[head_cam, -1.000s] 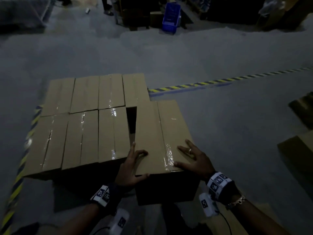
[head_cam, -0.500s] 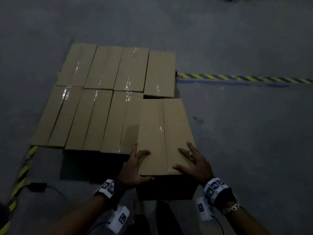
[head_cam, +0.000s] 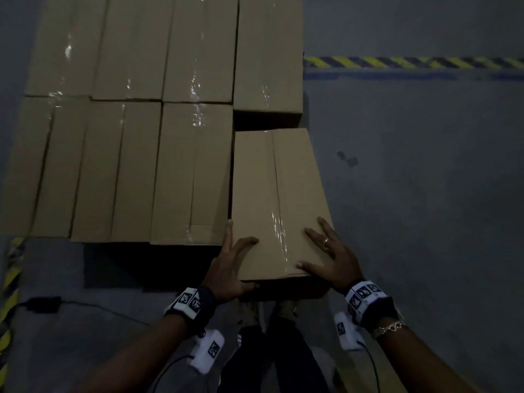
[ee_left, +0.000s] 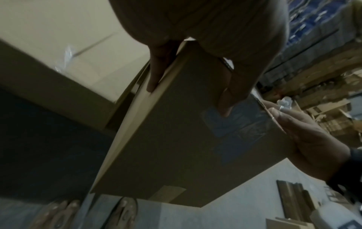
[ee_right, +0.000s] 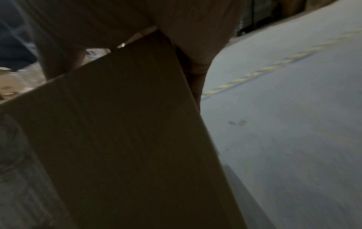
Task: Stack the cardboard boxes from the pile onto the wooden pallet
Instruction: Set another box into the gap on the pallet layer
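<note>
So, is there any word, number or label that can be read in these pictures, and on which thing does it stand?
None can be read.
Held box: a faint blue mark on its side, too blurred to read.
Wrist bands: black-and-white square patterns, no letters.
Floor stripe: yellow and black, no text.

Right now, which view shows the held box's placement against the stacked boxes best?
Head view: the held box sits beside the stacked boxes, both hands on its near end. The left wrist view shows only its side and edge, the right wrist view just a dark side panel.
</note>
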Tool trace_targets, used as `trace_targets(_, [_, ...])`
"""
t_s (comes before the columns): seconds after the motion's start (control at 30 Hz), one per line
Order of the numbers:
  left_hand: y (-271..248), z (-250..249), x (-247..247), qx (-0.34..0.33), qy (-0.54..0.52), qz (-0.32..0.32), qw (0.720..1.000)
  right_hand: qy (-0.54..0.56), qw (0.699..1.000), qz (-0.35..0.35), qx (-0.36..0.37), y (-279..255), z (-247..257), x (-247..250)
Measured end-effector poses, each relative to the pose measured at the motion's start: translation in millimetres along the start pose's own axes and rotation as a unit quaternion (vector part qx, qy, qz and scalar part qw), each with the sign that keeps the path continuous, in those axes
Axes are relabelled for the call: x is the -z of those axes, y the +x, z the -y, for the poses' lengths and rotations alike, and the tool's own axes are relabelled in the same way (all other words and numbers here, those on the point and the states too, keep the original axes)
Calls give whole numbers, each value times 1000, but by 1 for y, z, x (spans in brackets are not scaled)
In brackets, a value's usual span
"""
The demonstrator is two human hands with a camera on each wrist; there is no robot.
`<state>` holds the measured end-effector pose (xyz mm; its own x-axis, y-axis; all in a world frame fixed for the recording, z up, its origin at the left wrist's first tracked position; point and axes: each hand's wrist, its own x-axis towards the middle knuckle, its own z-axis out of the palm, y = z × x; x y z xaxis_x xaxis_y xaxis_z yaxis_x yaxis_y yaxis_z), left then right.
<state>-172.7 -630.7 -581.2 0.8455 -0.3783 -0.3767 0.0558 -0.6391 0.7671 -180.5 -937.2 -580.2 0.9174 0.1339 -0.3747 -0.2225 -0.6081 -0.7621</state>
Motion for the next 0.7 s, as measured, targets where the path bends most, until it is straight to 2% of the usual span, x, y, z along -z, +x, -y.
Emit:
trace_targets(0.37, [27, 87, -60, -1, 73, 3, 997, -19, 1000, 7, 18, 25, -83, -86])
trace_targets(0.6, [34, 113, -74, 42, 103, 26, 994, -140, 982, 122, 7, 36, -92, -97])
trace_targets(0.7, [35, 118, -77, 49, 115, 28, 992, -172, 976, 135, 6, 38, -96, -102])
